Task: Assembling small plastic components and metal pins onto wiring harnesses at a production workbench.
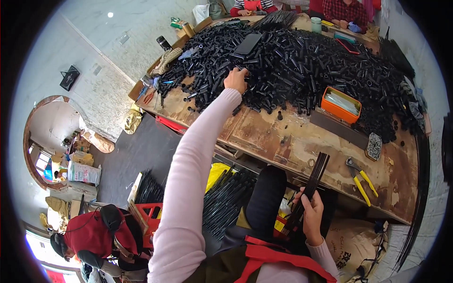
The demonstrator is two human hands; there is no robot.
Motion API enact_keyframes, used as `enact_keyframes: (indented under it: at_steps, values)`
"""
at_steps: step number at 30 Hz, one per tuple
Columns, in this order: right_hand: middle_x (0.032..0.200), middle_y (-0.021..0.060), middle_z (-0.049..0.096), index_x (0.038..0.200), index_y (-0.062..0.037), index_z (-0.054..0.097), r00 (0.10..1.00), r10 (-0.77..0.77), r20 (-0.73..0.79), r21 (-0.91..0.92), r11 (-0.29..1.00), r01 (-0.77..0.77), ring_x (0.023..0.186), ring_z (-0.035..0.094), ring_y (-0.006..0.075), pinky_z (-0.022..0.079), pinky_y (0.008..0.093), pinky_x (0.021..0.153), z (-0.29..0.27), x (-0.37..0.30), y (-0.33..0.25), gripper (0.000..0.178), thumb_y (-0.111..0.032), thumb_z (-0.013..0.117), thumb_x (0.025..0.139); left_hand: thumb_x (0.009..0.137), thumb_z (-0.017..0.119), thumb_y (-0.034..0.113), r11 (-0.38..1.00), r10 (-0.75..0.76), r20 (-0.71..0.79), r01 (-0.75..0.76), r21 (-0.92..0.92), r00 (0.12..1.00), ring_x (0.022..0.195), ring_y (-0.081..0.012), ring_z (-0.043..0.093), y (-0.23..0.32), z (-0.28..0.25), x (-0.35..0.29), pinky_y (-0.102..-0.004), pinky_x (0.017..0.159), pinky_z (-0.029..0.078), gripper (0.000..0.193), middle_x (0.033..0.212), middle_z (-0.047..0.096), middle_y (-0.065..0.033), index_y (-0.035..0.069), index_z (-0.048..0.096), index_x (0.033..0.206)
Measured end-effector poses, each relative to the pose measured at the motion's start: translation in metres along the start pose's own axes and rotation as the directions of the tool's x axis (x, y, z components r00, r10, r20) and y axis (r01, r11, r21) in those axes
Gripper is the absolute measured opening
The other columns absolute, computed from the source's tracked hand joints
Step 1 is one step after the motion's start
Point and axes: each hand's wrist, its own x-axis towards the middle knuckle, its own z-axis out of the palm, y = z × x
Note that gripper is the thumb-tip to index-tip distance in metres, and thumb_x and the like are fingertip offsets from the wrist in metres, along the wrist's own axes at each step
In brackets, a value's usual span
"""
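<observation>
My left hand (236, 79) reaches far across the table to the near side of a big heap of short black tubes (292, 61). Its fingers curl down among the tubes, and what they pinch, if anything, is hidden. Close to my body, below the table's front edge, my right hand (312, 212) is closed round a bundle of thin dark rods (316, 175). The bundle slants, its upper end leaning over the table edge. A flat black slab (247, 44) lies on the heap beyond my left hand.
The worn wooden table (255, 129) bears an orange box (340, 105) of clear strips, a small tin (373, 146) and yellow-handled pliers (361, 181). Below are more dark rods (229, 203) and a red crate (152, 219). A person in red (96, 236) bends at lower left; others sit across the table.
</observation>
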Motion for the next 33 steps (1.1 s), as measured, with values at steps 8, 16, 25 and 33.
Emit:
enact_keyframes:
  at_steps: [8, 16, 25, 33]
  values:
    - [0.094, 0.0066, 0.063, 0.115, 0.0, 0.056, 1.0, -0.007, -0.004, -0.016, 1.0, 0.007, 0.083, 0.061, 0.0131, 0.049, 0.0266, 0.078, 0.002, -0.014, 0.002, 0.021, -0.012, 0.055, 0.098, 0.074, 0.074, 0.02, 0.995, 0.063, 0.012, -0.062, -0.084, 0.998, 0.095, -0.0331, 0.065, -0.009, -0.001, 0.009, -0.0427, 0.08, 0.054, 0.023, 0.102, 0.065, -0.0136, 0.017, 0.076, 0.096]
    - [0.092, 0.0058, 0.063, 0.116, 0.0017, 0.057, 1.0, -0.014, -0.028, -0.016, 1.0, 0.014, 0.085, 0.06, 0.0132, 0.048, 0.0271, 0.082, 0.002, -0.014, 0.003, 0.021, -0.007, 0.055, 0.096, 0.09, 0.065, 0.032, 0.519, -0.339, -0.034, 0.157, -0.84, 0.94, 0.06, -0.0177, 0.061, -0.027, -0.04, 0.007, -0.0314, 0.06, 0.05, 0.031, 0.072, 0.064, -0.0065, 0.001, 0.064, 0.09]
    - [0.094, 0.0055, 0.063, 0.116, 0.0016, 0.058, 0.996, -0.077, -0.037, 0.027, 0.997, 0.078, 0.083, 0.059, 0.0138, 0.047, 0.0283, 0.078, 0.004, -0.011, 0.006, 0.021, -0.009, 0.055, 0.097, 0.079, 0.079, 0.026, 0.784, 0.088, 0.277, 0.105, -0.612, 0.957, 0.065, -0.0103, 0.059, 0.085, -0.029, -0.118, -0.0278, 0.06, 0.048, 0.041, 0.081, 0.066, -0.0058, 0.002, 0.068, 0.111]
    - [0.094, 0.0061, 0.064, 0.116, 0.0018, 0.058, 0.993, -0.092, -0.078, 0.031, 0.995, 0.095, 0.084, 0.061, 0.0146, 0.049, 0.0291, 0.078, -0.004, -0.008, 0.015, 0.022, -0.011, 0.054, 0.099, 0.087, 0.072, 0.023, 0.581, 0.152, 0.307, 0.166, -0.797, 0.939, 0.077, -0.0091, 0.061, 0.13, -0.044, -0.138, -0.0252, 0.067, 0.048, 0.027, 0.086, 0.07, -0.0058, -0.001, 0.066, 0.098]
